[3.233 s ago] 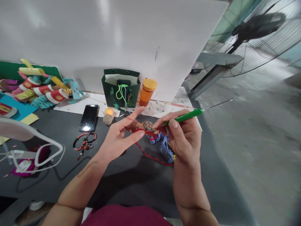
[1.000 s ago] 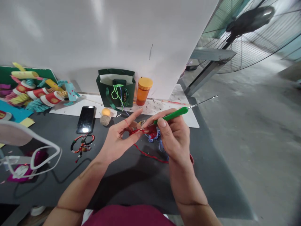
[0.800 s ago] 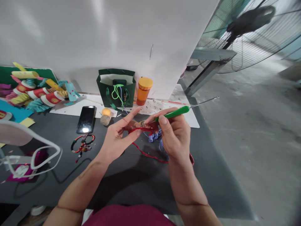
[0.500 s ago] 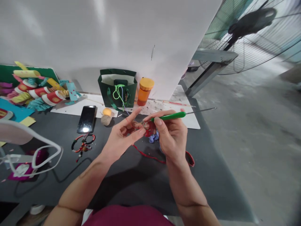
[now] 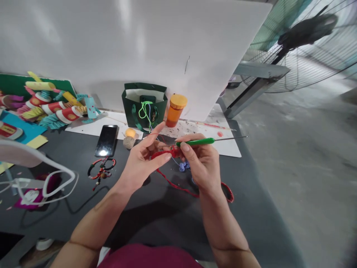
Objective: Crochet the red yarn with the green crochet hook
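My right hand [image 5: 201, 158] is closed around a crochet hook [image 5: 198, 142] with a green handle; one thin metal end points right, the other toward my left hand. My left hand [image 5: 145, 158] pinches a strip of red crochet work [image 5: 164, 152] between thumb and fingers, its index finger raised with a thin strand running by it. The hook's left tip is close to the red piece; whether it is inside a stitch I cannot tell. A red cord [image 5: 178, 186] hangs from the work and loops under my right wrist. Purple-blue yarn [image 5: 183, 166] lies behind my hands.
Behind my hands stand a dark green paper bag [image 5: 129, 108] with green yarn over its edge and an orange jar [image 5: 176, 111]. Leftward lie a phone [image 5: 106, 140], beaded bracelets [image 5: 100, 169], small balls [image 5: 128, 142], paper figures [image 5: 60, 111] and a white lamp [image 5: 36, 160].
The hook's left end has swung clear of my fingers and shows more of its metal. The red work now stretches out more visibly between my hands. The whole view has shifted slightly.
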`<move>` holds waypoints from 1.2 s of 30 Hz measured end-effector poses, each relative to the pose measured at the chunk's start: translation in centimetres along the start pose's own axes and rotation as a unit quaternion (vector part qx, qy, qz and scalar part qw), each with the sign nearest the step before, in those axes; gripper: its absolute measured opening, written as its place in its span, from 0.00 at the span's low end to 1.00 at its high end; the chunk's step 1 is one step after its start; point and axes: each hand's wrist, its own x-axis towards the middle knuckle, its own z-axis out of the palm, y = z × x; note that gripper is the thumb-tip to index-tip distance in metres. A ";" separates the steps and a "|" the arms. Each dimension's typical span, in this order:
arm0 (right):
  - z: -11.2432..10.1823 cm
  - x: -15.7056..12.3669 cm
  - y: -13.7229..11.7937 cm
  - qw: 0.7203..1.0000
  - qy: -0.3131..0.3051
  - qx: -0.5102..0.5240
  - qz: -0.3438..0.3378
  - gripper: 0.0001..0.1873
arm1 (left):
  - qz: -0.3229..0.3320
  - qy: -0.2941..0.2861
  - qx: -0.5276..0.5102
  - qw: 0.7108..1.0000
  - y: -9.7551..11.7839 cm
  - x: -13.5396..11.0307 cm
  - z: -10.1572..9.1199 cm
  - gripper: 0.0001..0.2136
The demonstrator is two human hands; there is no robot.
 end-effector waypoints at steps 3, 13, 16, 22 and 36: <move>0.2 0.0 -0.3 1.000 -0.009 -0.002 0.007 0.04 | -0.002 -0.010 -0.010 1.000 -0.1 0.0 0.0 0.35; -0.1 -0.1 0.7 0.999 0.001 0.043 0.027 0.05 | 0.000 -0.009 -0.036 0.999 0.0 0.1 0.4 0.30; -0.1 0.0 0.3 1.000 -0.012 0.021 0.002 0.03 | -0.001 -0.006 -0.055 0.998 -0.2 0.1 0.3 0.28; 0.5 -0.1 -0.5 0.999 -0.019 -0.041 -0.022 0.08 | -0.006 0.007 -0.066 0.998 -0.4 0.1 0.2 0.27; 0.1 -0.1 -0.5 0.999 0.006 -0.038 -0.006 0.07 | -0.010 -0.022 -0.073 0.997 -0.4 0.1 0.2 0.29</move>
